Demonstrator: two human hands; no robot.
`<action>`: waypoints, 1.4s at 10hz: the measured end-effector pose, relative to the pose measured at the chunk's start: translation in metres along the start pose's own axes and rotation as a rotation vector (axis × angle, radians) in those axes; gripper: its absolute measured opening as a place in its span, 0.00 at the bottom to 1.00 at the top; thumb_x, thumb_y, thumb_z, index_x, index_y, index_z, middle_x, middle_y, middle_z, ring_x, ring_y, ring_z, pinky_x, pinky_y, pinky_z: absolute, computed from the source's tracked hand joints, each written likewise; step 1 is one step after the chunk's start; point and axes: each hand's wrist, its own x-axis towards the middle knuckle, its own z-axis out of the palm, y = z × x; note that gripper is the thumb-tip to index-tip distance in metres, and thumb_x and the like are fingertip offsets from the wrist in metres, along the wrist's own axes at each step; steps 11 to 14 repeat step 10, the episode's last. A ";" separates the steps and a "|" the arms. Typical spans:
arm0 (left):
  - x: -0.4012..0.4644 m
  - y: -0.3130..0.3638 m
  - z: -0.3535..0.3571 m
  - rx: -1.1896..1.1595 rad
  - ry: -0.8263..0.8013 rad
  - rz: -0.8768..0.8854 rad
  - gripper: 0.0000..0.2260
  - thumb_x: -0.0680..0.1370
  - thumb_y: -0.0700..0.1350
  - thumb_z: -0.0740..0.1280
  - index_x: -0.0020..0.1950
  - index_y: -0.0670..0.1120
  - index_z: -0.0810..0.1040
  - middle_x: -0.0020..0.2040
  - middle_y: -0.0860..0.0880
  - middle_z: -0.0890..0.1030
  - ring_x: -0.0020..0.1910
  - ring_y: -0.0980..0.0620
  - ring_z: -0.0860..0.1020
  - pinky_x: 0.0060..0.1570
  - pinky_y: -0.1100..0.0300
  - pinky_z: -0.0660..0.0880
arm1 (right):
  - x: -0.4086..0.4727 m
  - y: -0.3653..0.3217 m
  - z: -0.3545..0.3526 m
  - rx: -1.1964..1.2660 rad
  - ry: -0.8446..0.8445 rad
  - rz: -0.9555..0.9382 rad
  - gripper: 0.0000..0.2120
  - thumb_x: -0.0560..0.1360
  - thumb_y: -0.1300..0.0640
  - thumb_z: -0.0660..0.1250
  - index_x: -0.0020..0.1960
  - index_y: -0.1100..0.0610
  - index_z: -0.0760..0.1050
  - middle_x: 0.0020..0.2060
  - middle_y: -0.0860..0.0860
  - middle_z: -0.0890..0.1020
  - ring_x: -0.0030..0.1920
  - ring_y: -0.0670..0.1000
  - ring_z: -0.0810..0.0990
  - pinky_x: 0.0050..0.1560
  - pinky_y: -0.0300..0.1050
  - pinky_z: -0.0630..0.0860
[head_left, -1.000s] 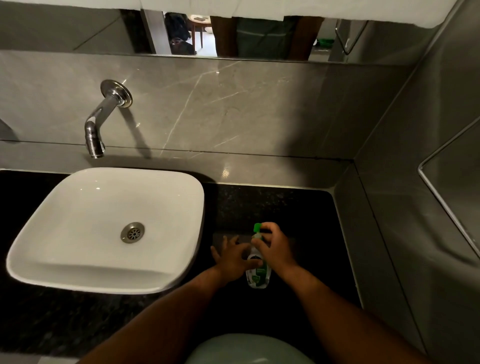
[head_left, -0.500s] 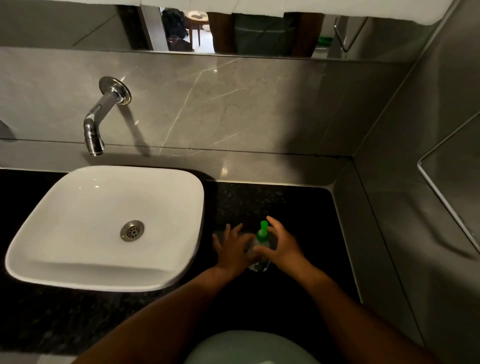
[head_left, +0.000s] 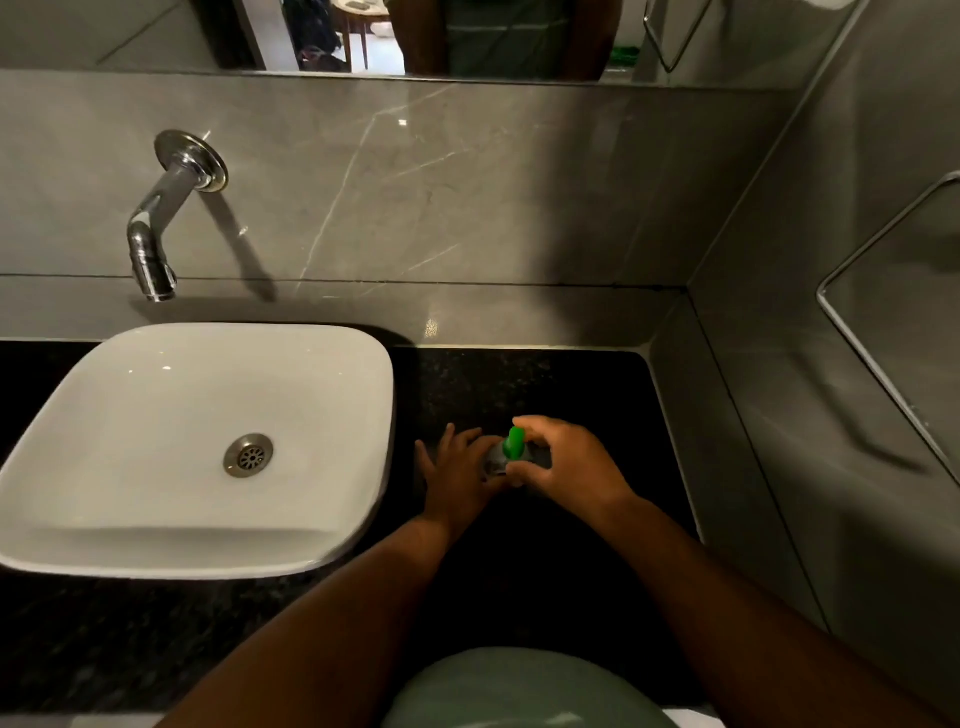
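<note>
Standing upright on the dark bench (head_left: 571, 395), just right of the white basin (head_left: 130, 395), the pump bottle (head_left: 497, 461) is seen from almost straight above. Its long axis therefore runs nearly toward the camera, and little shows beyond the green pump (head_left: 514, 441) and the clear shoulders.

The right hand (head_left: 566, 460) makes the grip: fingers and thumb are curled narrowly round the bottle's top from the right, with one finger arched over the pump. The left hand (head_left: 460, 475) lies on the bottle's left, fingers straight and spread, touching its side or very nearly. I cannot tell whether its palm sits beneath the spout.

This looks like a press for soap. The pump sits directly under the right hand's fingers, so the push should go straight down the bottle's axis, and the left hand, the nearer one to the spout side, would catch the soap. An off-axis push could tip the bottle toward the basin.

Behind the basin a chrome tap (head_left: 156, 234) juts from the grey wall.
</note>
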 end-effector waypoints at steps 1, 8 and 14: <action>0.000 0.000 -0.002 0.011 0.001 0.020 0.31 0.66 0.70 0.62 0.66 0.61 0.71 0.72 0.50 0.67 0.76 0.46 0.51 0.67 0.33 0.35 | 0.001 -0.003 -0.002 -0.089 0.026 -0.059 0.27 0.67 0.45 0.73 0.64 0.50 0.74 0.60 0.49 0.81 0.61 0.49 0.78 0.65 0.50 0.73; -0.005 0.004 -0.002 -0.026 0.033 0.006 0.34 0.63 0.73 0.57 0.65 0.60 0.72 0.70 0.50 0.70 0.75 0.47 0.53 0.68 0.36 0.35 | 0.002 -0.003 -0.011 -0.154 -0.002 -0.085 0.27 0.67 0.45 0.74 0.63 0.50 0.76 0.58 0.48 0.82 0.59 0.48 0.77 0.64 0.48 0.73; -0.005 0.005 -0.001 -0.043 -0.005 0.011 0.30 0.68 0.67 0.63 0.69 0.59 0.68 0.72 0.51 0.68 0.76 0.47 0.53 0.68 0.34 0.38 | -0.001 0.001 -0.009 -0.068 0.003 -0.058 0.39 0.64 0.38 0.72 0.71 0.48 0.66 0.63 0.47 0.78 0.64 0.48 0.75 0.67 0.48 0.71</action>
